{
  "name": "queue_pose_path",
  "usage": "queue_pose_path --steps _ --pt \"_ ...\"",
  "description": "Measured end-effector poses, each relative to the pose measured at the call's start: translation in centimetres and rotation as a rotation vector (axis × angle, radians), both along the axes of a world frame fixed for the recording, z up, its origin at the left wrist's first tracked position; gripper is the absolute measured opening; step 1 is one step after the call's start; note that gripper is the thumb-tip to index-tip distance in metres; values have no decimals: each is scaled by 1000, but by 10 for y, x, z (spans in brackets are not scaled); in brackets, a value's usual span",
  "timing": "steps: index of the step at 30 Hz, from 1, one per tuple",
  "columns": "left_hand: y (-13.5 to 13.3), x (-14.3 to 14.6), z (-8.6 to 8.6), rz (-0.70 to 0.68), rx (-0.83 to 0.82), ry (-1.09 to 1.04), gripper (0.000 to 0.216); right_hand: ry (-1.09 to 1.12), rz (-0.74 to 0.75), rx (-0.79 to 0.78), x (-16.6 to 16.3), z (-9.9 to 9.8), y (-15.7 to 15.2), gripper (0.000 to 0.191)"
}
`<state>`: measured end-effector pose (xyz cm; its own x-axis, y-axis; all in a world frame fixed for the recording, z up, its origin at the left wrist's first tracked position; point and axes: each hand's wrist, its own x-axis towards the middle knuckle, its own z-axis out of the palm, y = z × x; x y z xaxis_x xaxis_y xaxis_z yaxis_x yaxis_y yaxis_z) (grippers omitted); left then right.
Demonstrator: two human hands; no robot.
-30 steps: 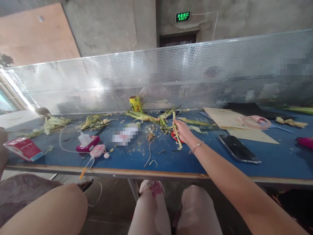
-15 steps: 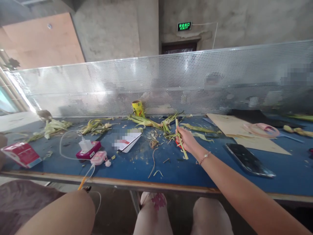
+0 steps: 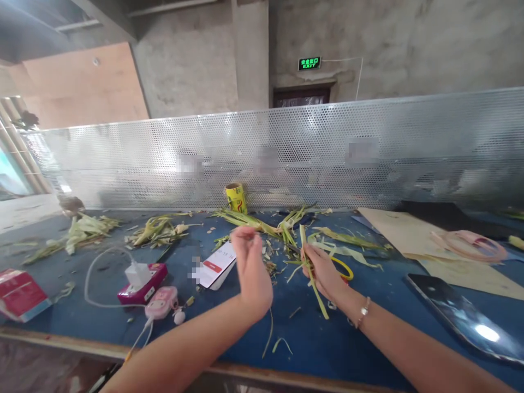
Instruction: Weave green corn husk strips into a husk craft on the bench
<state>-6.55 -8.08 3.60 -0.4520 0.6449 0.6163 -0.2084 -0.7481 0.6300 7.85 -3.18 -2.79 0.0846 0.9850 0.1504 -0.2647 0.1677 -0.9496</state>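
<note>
My right hand (image 3: 323, 267) is closed around a long, pale green strip of corn husk (image 3: 320, 300), which sticks out above and below the fingers. Behind that hand shows a yellow loop with a bit of red (image 3: 343, 267), like a scissors handle; whether it is held I cannot tell. My left hand (image 3: 250, 270) is raised over the table with the wrist bent and the fingers curled together; the fingertips are partly hidden. Beyond both hands lies a pile of green husk strips (image 3: 282, 229). Just left of my left hand, a lit phone (image 3: 219, 266) leans at a tilt.
A yellow tape roll (image 3: 236, 197) stands against the perforated metal screen (image 3: 204, 147). To the left are a purple power block (image 3: 158, 275), a pink case (image 3: 161, 303) and a red box (image 3: 20, 295). A dark phone (image 3: 462, 314) and brown cardboard (image 3: 409, 240) lie right.
My left hand has come into view from below and risen in front of the phone. The right hand still grips the husk strip. The camera view has shifted, and the yellow loop now shows.
</note>
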Motion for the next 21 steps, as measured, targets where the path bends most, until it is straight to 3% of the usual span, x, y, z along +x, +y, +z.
queue_pose_path --steps 2,5,7,12,14,18,21 --pt "11 8 -20 -71 -323 92 14 -94 -9 -11 -5 1 0 53" --pt "23 12 -46 -141 -472 156 23 -275 22 64 -7 1 3 50" --pt "29 13 -54 -185 -530 144 23 -306 -5 103 -5 -1 5 46" --pt "36 20 -58 -566 -579 182 25 -161 -82 107 2 -9 8 40" --pt "38 24 -59 -658 -592 216 29 -108 -75 80 4 -9 6 40" --pt "46 22 -58 -724 -672 279 25 -114 18 12 9 -6 4 48" --pt "50 15 -54 -603 -620 559 19 -134 76 27 13 -6 8 47"
